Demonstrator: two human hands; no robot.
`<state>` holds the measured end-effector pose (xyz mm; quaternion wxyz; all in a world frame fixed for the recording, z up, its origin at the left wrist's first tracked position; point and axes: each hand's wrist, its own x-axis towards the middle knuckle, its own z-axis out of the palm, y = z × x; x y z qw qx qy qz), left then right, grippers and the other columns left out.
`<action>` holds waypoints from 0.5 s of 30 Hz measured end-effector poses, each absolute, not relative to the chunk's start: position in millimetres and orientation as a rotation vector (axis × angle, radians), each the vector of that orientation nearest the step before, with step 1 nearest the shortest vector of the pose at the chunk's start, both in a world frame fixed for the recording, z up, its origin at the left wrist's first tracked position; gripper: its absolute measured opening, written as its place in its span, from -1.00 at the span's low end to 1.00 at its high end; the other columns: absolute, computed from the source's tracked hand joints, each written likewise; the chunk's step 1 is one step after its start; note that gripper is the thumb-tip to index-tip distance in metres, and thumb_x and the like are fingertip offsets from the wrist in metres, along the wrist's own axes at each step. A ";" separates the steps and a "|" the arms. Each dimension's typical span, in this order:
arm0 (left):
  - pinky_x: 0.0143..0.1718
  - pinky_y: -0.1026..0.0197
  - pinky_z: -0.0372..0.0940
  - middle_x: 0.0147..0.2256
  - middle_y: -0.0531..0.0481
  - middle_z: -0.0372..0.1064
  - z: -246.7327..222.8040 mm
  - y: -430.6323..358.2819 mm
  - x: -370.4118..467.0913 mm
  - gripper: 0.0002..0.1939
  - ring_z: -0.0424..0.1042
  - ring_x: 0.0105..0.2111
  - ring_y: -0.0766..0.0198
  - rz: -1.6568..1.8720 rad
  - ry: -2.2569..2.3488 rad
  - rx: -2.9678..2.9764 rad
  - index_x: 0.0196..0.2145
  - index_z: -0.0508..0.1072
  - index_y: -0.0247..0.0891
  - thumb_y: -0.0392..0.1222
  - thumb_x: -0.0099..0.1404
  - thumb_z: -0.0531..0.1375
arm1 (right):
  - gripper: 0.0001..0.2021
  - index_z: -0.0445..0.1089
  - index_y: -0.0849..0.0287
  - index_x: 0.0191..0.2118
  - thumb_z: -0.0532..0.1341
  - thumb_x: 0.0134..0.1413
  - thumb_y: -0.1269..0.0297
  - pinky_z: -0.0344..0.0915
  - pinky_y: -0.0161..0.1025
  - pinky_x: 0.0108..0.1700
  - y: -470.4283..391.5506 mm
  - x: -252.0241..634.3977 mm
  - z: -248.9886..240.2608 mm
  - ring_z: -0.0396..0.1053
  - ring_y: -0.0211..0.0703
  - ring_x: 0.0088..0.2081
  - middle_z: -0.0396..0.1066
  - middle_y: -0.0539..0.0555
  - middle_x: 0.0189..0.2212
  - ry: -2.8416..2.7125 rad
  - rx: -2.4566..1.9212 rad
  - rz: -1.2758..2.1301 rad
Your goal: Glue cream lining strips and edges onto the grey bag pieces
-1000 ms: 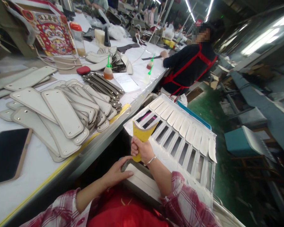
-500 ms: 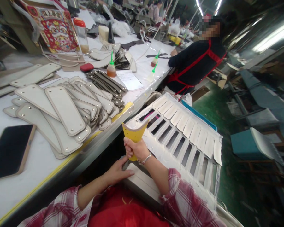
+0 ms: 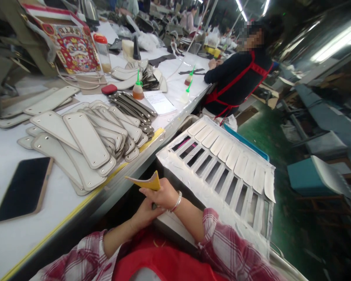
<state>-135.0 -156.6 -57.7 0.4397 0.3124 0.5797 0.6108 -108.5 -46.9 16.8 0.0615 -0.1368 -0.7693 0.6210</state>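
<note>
My right hand [image 3: 165, 194] is closed around a yellow flared piece [image 3: 148, 182] with a curved, pale brownish upper edge. The piece tilts to the left, and its lower part is hidden in my fist. Just below, my left hand [image 3: 144, 214] is closed against my right hand. A small dark tip shows between the two hands; what my left fingers grip is hidden. Under my hands lies a pale grey block-like surface [image 3: 175, 224]. To the left, a heap of light grey strips [image 3: 86, 140] with metal studs at their ends lies on the white table [image 3: 61, 210].
A phone [image 3: 23, 189] lies near the table's front. Green-tipped bottles [image 3: 138, 89], a paper sheet [image 3: 159, 102] and a red box [image 3: 76, 47] stand or lie behind. On my right is a slotted white rack [image 3: 193, 171] bearing pale strips. A person [image 3: 240, 78] sits beyond.
My right hand has moved down and left, tipping the yellow piece leftward. My left hand has come closer against it. The view has shifted slightly.
</note>
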 end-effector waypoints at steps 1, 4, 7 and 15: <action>-0.02 0.01 0.16 -0.14 -0.12 0.43 -57.2 -156.4 -137.1 -0.52 0.32 -0.10 -0.07 1.506 1.445 0.798 -0.12 0.45 -0.31 0.04 0.06 0.23 | -0.78 0.39 0.18 -0.53 0.25 -0.13 0.13 0.18 -0.36 -0.51 -46.0 -109.5 18.1 0.24 -0.31 -0.57 0.31 -0.05 -0.64 -2.296 -0.482 1.903; 0.07 -0.04 0.06 -0.04 -0.15 0.35 -53.3 -157.7 -144.5 -0.35 0.25 -0.01 -0.11 1.498 1.361 0.823 -0.04 0.40 -0.29 0.17 -0.02 0.25 | -0.68 0.29 0.21 -0.59 0.18 -0.05 0.05 0.12 -0.37 -0.66 -28.8 -105.3 34.8 0.16 -0.35 -0.71 0.19 -0.08 -0.76 -2.091 -0.720 2.000; 0.09 -0.03 0.04 0.03 -0.15 0.29 -46.0 -161.3 -149.3 -0.35 0.23 0.03 -0.04 1.547 1.097 0.634 0.01 0.35 -0.25 0.28 0.15 0.03 | -0.74 0.30 0.23 -0.44 0.15 -0.01 0.10 0.21 -0.34 -0.65 10.4 -75.6 66.2 0.22 -0.32 -0.71 0.22 -0.09 -0.71 -1.785 -0.890 2.029; 0.03 0.03 0.11 -0.11 -0.16 0.41 -34.0 -151.8 -151.0 -0.42 0.33 -0.08 0.06 1.480 0.977 0.335 -0.09 0.42 -0.36 0.18 0.28 -0.09 | -0.91 0.27 0.22 -0.40 0.20 -0.11 0.45 0.33 -0.34 -0.52 108.4 94.2 39.9 0.36 -0.25 -0.55 0.40 0.09 -0.51 -1.616 -1.822 1.656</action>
